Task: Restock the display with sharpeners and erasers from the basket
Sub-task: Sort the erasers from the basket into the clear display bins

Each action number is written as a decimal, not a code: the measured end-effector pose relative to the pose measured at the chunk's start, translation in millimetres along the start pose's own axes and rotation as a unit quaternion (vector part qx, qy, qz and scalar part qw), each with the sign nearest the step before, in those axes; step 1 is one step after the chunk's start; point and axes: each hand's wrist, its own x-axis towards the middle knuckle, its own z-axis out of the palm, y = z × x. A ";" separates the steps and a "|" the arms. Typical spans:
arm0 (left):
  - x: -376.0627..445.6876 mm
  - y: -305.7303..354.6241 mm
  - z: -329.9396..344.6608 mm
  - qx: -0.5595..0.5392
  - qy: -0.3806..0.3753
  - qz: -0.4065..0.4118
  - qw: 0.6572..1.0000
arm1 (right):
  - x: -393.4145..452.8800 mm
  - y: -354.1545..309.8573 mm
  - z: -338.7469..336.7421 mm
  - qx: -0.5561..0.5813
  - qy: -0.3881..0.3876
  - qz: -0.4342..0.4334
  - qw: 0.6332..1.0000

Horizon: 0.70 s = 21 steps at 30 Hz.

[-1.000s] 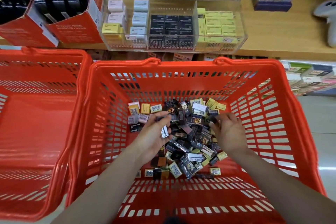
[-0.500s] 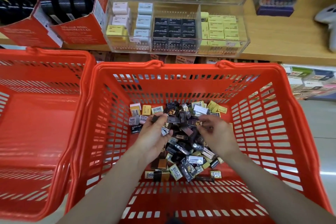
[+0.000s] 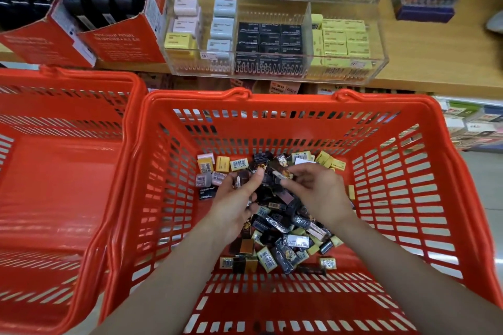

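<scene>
We keep both hands low in the basket (image 3: 424, 128), left hand (image 3: 236, 208) gripping a dark packet, right hand (image 3: 317, 190) pinching 1 more from the pile of erasers (image 3: 283, 228), gathering stock for the display (image 3: 272, 43) beyond.

Both forearms reach forward, converging. Left hand (image 3: 236, 200) curled, thumb up, gripping small dark packets; right hand (image 3: 317, 190) pinching one packet just beside it.
</scene>
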 end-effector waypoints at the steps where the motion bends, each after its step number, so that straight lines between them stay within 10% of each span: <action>1: -0.7 1.8 2.6 -0.011 -0.008 0.001 1.000 | -2.4 -10.7 2.5 0.032 -0.013 -0.003 0.999; 7: 2.1 11.7 2.5 -0.072 -0.010 0.024 0.997 | 8.3 -23.4 1.6 0.191 -0.113 0.044 0.974; 12: 10.1 18.7 -12.0 -0.103 0.056 0.033 0.993 | 28.1 6.6 8.4 -0.155 -0.078 0.020 0.985; 21: 8.2 27.1 -20.9 -0.087 0.058 0.028 0.994 | 26.0 -1.4 48.8 -0.298 -0.040 -0.004 0.954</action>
